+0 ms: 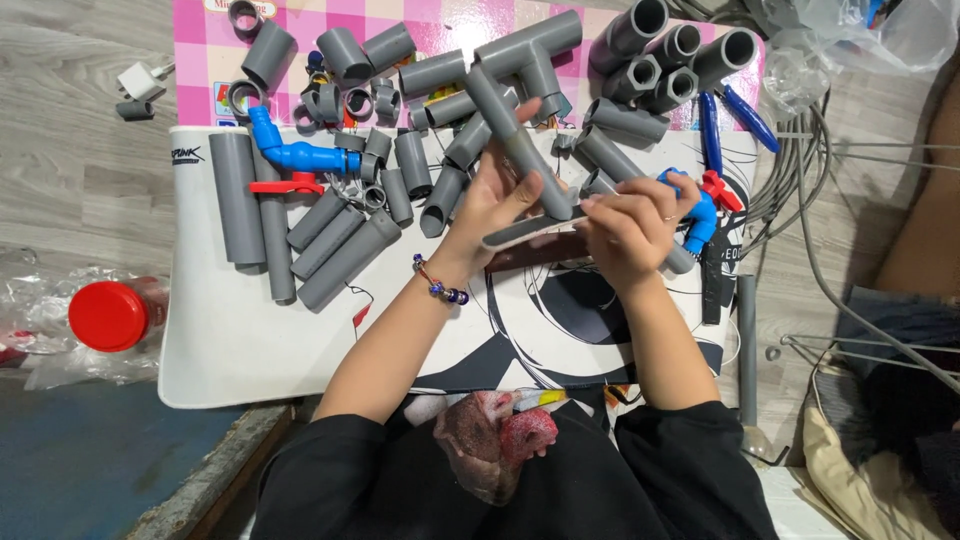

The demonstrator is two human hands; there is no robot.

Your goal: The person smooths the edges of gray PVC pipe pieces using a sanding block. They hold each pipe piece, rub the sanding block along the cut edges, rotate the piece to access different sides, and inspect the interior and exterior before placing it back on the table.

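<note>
The left hand (497, 195) clenches its grip around a grey pipe (515, 140) over the white mat's (230, 340) middle; the right hand (630, 225) pinches a flat file (530, 230) against the pipe's lower end. Many loose pipes (340, 250) lie unjoined; only two blue valves (290, 155) look assembled. A red-lidded jar (108, 315) stands at the mat's left edge.

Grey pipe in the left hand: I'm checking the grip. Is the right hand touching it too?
Cannot tell. In the head view the left hand holds the grey pipe; the right hand sits beside its lower end, contact unclear.
</note>
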